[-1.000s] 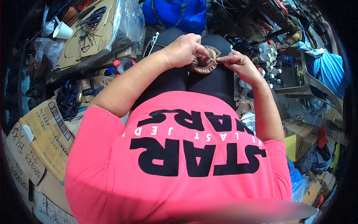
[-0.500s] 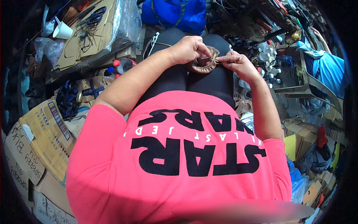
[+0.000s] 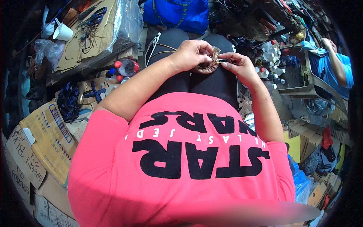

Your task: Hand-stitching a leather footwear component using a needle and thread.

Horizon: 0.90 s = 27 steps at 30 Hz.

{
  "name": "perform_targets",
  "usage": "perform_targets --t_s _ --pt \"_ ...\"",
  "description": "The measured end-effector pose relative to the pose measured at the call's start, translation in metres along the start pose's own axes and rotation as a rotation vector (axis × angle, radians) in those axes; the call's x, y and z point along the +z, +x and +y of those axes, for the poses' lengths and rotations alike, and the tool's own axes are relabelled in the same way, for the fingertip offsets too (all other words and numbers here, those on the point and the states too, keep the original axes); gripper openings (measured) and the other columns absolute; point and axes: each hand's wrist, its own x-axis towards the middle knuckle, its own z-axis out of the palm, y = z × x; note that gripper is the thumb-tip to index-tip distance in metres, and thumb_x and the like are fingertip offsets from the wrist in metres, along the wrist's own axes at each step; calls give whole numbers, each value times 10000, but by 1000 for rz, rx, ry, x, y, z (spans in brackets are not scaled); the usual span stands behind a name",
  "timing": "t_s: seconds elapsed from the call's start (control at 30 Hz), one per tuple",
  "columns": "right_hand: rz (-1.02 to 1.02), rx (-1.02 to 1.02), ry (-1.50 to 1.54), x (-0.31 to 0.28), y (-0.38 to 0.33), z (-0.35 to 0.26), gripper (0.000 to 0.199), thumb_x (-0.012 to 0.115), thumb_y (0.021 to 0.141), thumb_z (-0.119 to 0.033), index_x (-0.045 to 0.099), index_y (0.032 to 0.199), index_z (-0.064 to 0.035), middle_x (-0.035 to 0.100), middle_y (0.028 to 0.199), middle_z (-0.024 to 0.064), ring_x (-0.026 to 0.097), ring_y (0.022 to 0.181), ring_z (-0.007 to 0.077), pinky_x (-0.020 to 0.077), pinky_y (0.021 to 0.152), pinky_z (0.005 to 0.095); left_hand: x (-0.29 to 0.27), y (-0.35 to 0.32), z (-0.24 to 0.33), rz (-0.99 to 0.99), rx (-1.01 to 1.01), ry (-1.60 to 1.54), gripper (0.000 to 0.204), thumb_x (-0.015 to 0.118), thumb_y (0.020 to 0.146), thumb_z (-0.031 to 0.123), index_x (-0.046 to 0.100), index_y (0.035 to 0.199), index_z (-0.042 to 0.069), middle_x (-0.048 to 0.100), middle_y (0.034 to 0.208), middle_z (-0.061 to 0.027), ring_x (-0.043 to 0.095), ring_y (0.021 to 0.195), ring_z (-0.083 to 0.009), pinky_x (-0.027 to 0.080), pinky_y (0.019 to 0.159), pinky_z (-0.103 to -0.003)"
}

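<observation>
A brown leather piece with a gathered, puckered edge [image 3: 207, 69], looking like part of a shoe upper, rests over my thighs. My left hand [image 3: 190, 55] is closed on its upper left side, thumb and fingers pinching the leather. On the other side, my right hand [image 3: 239, 66] pinches a thin, dark, needle-like tool [image 3: 222, 59] whose tip meets the leather's edge. A tan cord [image 3: 163, 45] loops out to the left, passing behind my left hand. Where the tool enters the leather is too small to make out.
Stacked cardboard pieces [image 3: 75, 49] and a white cup [image 3: 63, 31] lie at the far left. A blue bag [image 3: 176, 15] sits ahead. Several small bottles [image 3: 270, 56] stand to the right, near another person in blue [image 3: 336, 68]. Cardboard boxes [image 3: 49, 140] are at the left.
My right hand has shifted slightly, and the dark thin tool now shows between its fingers. The tan cord loops wider at the left. The other person's arm has come further into view.
</observation>
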Motion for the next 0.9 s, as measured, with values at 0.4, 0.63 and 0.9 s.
perform_targets --t_s 0.4,0.63,0.9 --pt "39 -78 -97 -7 2 -4 91 704 792 -84 637 818 -29 604 768 -21 516 716 47 420 659 206 -3 2 -6 59 238 212 72 703 737 49 640 719 19 581 744 -40 564 736 -130 451 678 -270" --pt "125 -81 -129 -15 -14 13 125 711 793 -126 622 829 -46 512 832 -25 494 790 65 399 701 206 -13 -7 10 43 222 542 98 644 793 100 635 864 33 604 780 -119 605 750 -235 465 680 -329" --pt "188 -144 -241 -43 -40 -12 122 686 792 -125 616 795 -25 489 869 17 516 787 104 420 695 223 -6 3 26 -141 220 632 126 564 838 131 588 927 45 627 842 -191 609 827 -363 472 698 -425"
